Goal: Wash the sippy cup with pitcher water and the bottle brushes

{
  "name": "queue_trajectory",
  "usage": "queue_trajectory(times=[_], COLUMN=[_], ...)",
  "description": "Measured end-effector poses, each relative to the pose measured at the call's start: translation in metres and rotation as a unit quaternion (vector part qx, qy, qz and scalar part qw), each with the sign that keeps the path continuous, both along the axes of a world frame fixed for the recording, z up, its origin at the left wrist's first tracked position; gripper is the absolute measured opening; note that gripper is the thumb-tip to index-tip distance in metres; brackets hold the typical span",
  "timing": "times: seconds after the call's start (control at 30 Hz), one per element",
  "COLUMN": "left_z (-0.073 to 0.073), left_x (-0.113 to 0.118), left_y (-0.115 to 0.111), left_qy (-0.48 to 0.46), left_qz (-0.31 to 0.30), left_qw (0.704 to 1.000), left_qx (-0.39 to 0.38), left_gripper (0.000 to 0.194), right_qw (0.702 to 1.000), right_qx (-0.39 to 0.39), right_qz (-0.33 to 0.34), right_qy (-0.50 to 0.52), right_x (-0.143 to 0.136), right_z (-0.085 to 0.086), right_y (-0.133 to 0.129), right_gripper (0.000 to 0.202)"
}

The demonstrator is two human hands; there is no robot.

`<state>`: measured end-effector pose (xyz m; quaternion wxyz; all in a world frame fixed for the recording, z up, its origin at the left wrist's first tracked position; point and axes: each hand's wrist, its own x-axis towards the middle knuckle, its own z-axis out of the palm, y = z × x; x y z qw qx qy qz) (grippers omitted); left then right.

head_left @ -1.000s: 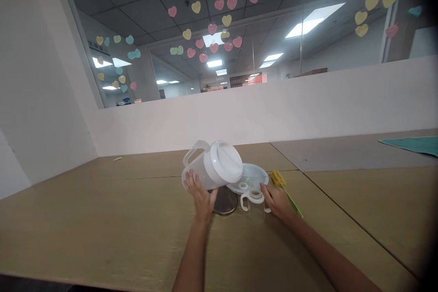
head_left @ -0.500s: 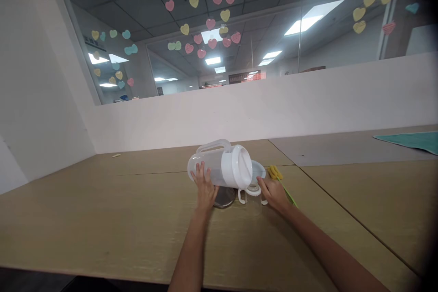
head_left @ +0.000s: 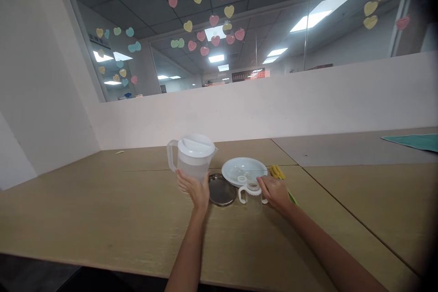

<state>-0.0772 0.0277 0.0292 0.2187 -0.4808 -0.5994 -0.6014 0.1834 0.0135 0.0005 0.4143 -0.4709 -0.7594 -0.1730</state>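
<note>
The left forearm (head_left: 188, 248) and right forearm (head_left: 325, 239) are bared as far as can be seen, both slim and smoothly tapered toward the wrists, and the left grip (head_left: 195, 188) and right grip (head_left: 275, 192) are formed by bare hands.

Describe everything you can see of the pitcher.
The pitcher looks like plastic: translucent body, white lid on top, a handle on the left and a pointed spout on the right. It is roughly upright, left of the dark round tray, with the left hand gripping its lower body. Whether it touches the table is unclear.
</note>
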Motion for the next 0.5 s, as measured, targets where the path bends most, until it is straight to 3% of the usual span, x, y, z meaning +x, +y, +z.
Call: queue_trajectory(times=[0.2,0.5], left_z=[-0.004,-0.012], left_x=[-0.004,-0.005], left_y=[0.003,0.008], left_qy=[-0.086,-0.101], left_qz=[0.034,0.004], left_qw=[0.995,0.995], left_qx=[-0.044,-0.011], left_gripper=[0.105,0.106], right_qw=[1.000,1.000], right_qx=[0.012,0.007], right_qz=[0.002,-0.014], right_qy=[-0.001,0.002], right_x=[0.002,0.004], right_z=[0.000,-0.001], right_y=[0.002,0.003], right_gripper=[0.040,0.042])
